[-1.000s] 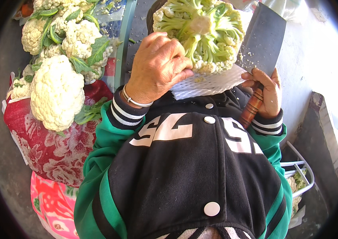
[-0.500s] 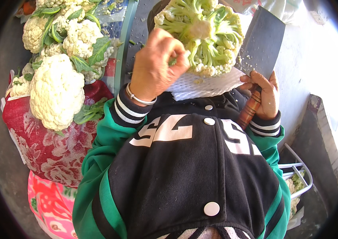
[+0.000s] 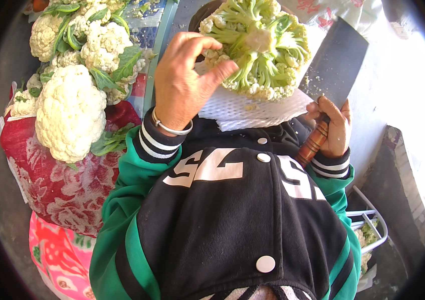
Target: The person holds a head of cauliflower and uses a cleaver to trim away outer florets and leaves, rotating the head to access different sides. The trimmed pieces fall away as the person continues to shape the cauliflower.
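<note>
A cauliflower head [image 3: 259,41] lies with its cut stem and pale green stalks facing up, on a white foam net [image 3: 257,114] in front of my body. Beside its left edge is my left hand [image 3: 181,82], thumb and fingers apart with nothing between them; whether a fingertip touches the florets I cannot tell. My right hand [image 3: 336,128] grips a cleaver [image 3: 339,62] by its turned brown wooden handle. The broad dark blade points up and away, just right of the cauliflower, with small white crumbs on it.
To the left, several cauliflowers [image 3: 71,115] with leaves are piled on a red flowered cloth [image 3: 65,187]. Below it is a pink patterned cloth [image 3: 60,255]. At lower right, a white wire rack [image 3: 372,220] has cauliflower pieces by it. A pale flowered bag [image 3: 317,11] lies at the far side.
My left hand has opened from a pinch that held a small green bit, and moved slightly left. The cauliflower and cleaver have shifted slightly right and down in view.
</note>
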The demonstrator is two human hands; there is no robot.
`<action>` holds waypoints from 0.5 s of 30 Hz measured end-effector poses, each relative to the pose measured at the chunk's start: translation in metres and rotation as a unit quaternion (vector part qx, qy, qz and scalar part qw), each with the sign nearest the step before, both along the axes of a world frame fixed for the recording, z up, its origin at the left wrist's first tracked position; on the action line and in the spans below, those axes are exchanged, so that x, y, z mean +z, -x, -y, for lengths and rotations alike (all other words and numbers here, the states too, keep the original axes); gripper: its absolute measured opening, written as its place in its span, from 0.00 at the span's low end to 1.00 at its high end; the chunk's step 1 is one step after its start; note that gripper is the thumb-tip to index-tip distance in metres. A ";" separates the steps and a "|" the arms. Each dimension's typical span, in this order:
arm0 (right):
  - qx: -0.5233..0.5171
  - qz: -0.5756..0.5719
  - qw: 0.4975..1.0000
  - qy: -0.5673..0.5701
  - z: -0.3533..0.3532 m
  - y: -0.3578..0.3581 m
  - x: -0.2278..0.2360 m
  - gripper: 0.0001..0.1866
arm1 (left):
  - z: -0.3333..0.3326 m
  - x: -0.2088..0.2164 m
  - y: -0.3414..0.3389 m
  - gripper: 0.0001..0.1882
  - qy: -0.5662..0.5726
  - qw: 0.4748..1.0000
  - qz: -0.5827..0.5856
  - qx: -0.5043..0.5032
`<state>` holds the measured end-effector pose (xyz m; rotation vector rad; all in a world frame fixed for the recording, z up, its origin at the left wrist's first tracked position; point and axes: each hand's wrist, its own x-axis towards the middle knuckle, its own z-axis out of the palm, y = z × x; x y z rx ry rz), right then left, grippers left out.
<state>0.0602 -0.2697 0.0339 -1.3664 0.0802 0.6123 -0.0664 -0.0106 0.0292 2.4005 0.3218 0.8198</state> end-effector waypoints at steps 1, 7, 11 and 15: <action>0.003 0.026 1.000 -0.008 0.000 0.000 0.003 0.13 | 0.002 -0.001 -0.001 0.21 -0.004 1.000 -0.008 -0.009; 0.074 0.098 0.992 -0.022 -0.007 -0.001 0.023 0.11 | 0.005 -0.001 0.006 0.28 0.030 0.999 -0.030 -0.010; 0.071 0.078 0.994 0.005 -0.021 -0.003 0.022 0.12 | 0.007 0.004 0.010 0.24 0.002 0.997 -0.039 -0.073; 0.049 0.068 0.996 0.023 -0.028 -0.005 0.016 0.14 | 0.025 0.008 0.003 0.22 -0.004 0.989 -0.037 -0.144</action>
